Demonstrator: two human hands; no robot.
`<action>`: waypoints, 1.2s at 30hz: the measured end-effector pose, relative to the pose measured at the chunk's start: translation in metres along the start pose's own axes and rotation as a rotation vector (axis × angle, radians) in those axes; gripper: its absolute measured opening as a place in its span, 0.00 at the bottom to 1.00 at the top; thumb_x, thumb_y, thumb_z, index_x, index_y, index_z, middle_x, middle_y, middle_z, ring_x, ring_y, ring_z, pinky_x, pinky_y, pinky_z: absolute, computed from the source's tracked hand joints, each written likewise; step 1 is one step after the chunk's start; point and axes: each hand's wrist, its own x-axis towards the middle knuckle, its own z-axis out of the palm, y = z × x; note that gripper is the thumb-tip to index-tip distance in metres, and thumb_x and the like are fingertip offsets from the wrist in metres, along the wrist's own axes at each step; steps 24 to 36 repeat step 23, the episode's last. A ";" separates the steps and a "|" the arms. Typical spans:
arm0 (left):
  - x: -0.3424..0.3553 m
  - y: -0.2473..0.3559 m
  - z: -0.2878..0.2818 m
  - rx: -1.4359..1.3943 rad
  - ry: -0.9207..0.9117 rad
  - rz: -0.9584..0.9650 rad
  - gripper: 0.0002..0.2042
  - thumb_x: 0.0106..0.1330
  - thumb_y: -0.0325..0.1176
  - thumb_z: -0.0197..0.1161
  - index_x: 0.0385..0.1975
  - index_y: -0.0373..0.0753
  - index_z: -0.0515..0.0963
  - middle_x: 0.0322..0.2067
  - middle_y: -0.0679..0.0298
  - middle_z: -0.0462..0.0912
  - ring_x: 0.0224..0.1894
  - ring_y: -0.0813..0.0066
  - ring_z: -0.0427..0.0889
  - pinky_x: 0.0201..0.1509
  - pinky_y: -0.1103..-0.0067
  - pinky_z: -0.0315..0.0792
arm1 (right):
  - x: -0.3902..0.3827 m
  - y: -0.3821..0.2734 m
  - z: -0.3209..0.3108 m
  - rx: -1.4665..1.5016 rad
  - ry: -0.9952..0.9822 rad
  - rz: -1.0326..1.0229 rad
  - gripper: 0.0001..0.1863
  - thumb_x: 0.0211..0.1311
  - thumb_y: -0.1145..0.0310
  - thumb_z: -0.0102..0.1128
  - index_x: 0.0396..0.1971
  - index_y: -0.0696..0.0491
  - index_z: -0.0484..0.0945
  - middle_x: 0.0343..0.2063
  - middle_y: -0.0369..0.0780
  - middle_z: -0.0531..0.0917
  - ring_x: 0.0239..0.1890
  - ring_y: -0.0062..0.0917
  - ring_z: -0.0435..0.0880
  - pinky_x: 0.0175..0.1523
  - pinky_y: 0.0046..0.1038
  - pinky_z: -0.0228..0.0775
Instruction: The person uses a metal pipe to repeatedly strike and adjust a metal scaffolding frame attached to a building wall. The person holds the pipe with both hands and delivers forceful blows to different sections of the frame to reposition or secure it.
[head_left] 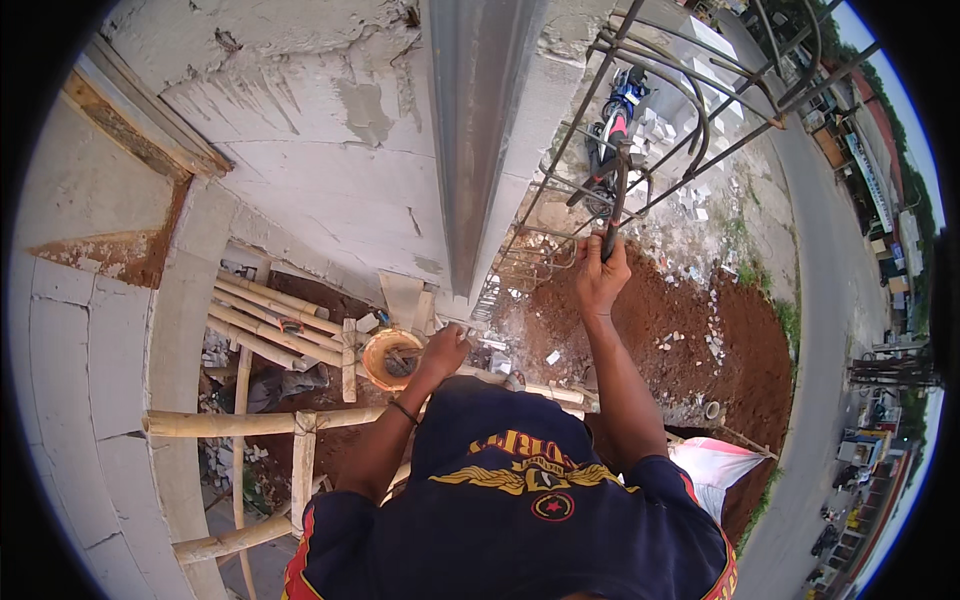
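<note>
My right hand (602, 280) is raised at arm's length, its fingers closed around a long dark hand tool (619, 190). That tool stands upright beside the steel rebar cage (690, 75), and its exact kind is unclear. Lower and to the left, my left hand (446, 352) is curled closed near the foot of a grey metal channel (475, 150) on the pale block wall (330, 160). Whatever its fingers grip is hidden. Just left of that hand is an orange bucket (372, 372) with greyish material inside.
Bamboo poles (270, 425) form scaffolding at left and below me. Bent rebar ends (775, 122) stick out at upper right. Far below lie reddish soil (750, 390), rubble and a parked motorcycle (625, 95). A road (825, 250) runs along the right.
</note>
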 end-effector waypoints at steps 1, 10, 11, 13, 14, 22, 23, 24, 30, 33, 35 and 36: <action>-0.013 -0.038 0.009 0.043 -0.035 -0.109 0.21 0.65 0.44 0.59 0.44 0.29 0.75 0.41 0.43 0.82 0.45 0.44 0.81 0.50 0.59 0.74 | -0.009 0.015 0.002 -0.038 -0.009 0.026 0.07 0.72 0.71 0.55 0.36 0.59 0.77 0.25 0.36 0.82 0.25 0.15 0.77 0.32 0.19 0.70; -0.129 -0.320 0.125 0.320 -0.149 -0.444 0.13 0.65 0.38 0.56 0.33 0.37 0.85 0.38 0.50 0.86 0.44 0.55 0.86 0.47 0.62 0.79 | -0.030 0.081 -0.004 -0.105 -0.256 0.093 0.07 0.69 0.70 0.59 0.39 0.59 0.76 0.30 0.35 0.80 0.33 0.17 0.77 0.41 0.21 0.71; -0.141 -0.336 0.135 0.131 -0.090 -0.594 0.12 0.65 0.36 0.56 0.34 0.38 0.86 0.38 0.52 0.87 0.43 0.56 0.86 0.46 0.63 0.80 | -0.035 0.090 -0.003 -0.011 -0.270 0.126 0.09 0.68 0.71 0.59 0.43 0.59 0.74 0.35 0.37 0.80 0.36 0.19 0.78 0.44 0.23 0.73; -0.158 -0.348 0.155 -0.073 0.052 -0.753 0.12 0.65 0.37 0.57 0.36 0.37 0.84 0.35 0.53 0.86 0.38 0.58 0.86 0.43 0.63 0.79 | -0.047 0.107 -0.004 -0.100 -0.303 0.155 0.11 0.68 0.72 0.59 0.46 0.60 0.74 0.37 0.38 0.80 0.38 0.20 0.79 0.45 0.25 0.74; -0.164 -0.348 0.163 -0.178 0.155 -0.759 0.12 0.64 0.37 0.58 0.37 0.36 0.84 0.33 0.53 0.86 0.36 0.59 0.86 0.42 0.63 0.79 | -0.054 0.115 -0.006 -0.108 -0.309 0.209 0.12 0.68 0.72 0.59 0.47 0.60 0.73 0.38 0.38 0.80 0.39 0.21 0.79 0.46 0.25 0.74; -0.119 -0.375 0.193 -0.651 0.451 -1.133 0.17 0.62 0.41 0.56 0.41 0.34 0.80 0.37 0.49 0.85 0.44 0.55 0.84 0.49 0.66 0.75 | -0.160 0.209 -0.019 -0.663 -1.099 0.343 0.14 0.64 0.71 0.59 0.47 0.60 0.74 0.35 0.43 0.82 0.34 0.23 0.84 0.39 0.26 0.76; -0.111 -0.390 0.198 -0.641 0.497 -1.090 0.17 0.62 0.41 0.56 0.41 0.34 0.80 0.37 0.49 0.85 0.44 0.55 0.84 0.49 0.66 0.75 | -0.176 0.228 -0.024 -0.722 -1.238 0.510 0.14 0.64 0.70 0.60 0.46 0.59 0.75 0.35 0.44 0.83 0.36 0.25 0.85 0.40 0.27 0.77; -0.111 -0.390 0.198 -0.641 0.497 -1.090 0.17 0.62 0.41 0.56 0.41 0.34 0.80 0.37 0.49 0.85 0.44 0.55 0.84 0.49 0.66 0.75 | -0.176 0.228 -0.024 -0.722 -1.238 0.510 0.14 0.64 0.70 0.60 0.46 0.59 0.75 0.35 0.44 0.83 0.36 0.25 0.85 0.40 0.27 0.77; -0.111 -0.390 0.198 -0.641 0.497 -1.090 0.17 0.62 0.41 0.56 0.41 0.34 0.80 0.37 0.49 0.85 0.44 0.55 0.84 0.49 0.66 0.75 | -0.176 0.228 -0.024 -0.722 -1.238 0.510 0.14 0.64 0.70 0.60 0.46 0.59 0.75 0.35 0.44 0.83 0.36 0.25 0.85 0.40 0.27 0.77; -0.111 -0.390 0.198 -0.641 0.497 -1.090 0.17 0.62 0.41 0.56 0.41 0.34 0.80 0.37 0.49 0.85 0.44 0.55 0.84 0.49 0.66 0.75 | -0.176 0.228 -0.024 -0.722 -1.238 0.510 0.14 0.64 0.70 0.60 0.46 0.59 0.75 0.35 0.44 0.83 0.36 0.25 0.85 0.40 0.27 0.77; -0.111 -0.390 0.198 -0.641 0.497 -1.090 0.17 0.62 0.41 0.56 0.41 0.34 0.80 0.37 0.49 0.85 0.44 0.55 0.84 0.49 0.66 0.75 | -0.176 0.228 -0.024 -0.722 -1.238 0.510 0.14 0.64 0.70 0.60 0.46 0.59 0.75 0.35 0.44 0.83 0.36 0.25 0.85 0.40 0.27 0.77; -0.111 -0.390 0.198 -0.641 0.497 -1.090 0.17 0.62 0.41 0.56 0.41 0.34 0.80 0.37 0.49 0.85 0.44 0.55 0.84 0.49 0.66 0.75 | -0.176 0.228 -0.024 -0.722 -1.238 0.510 0.14 0.64 0.70 0.60 0.46 0.59 0.75 0.35 0.44 0.83 0.36 0.25 0.85 0.40 0.27 0.77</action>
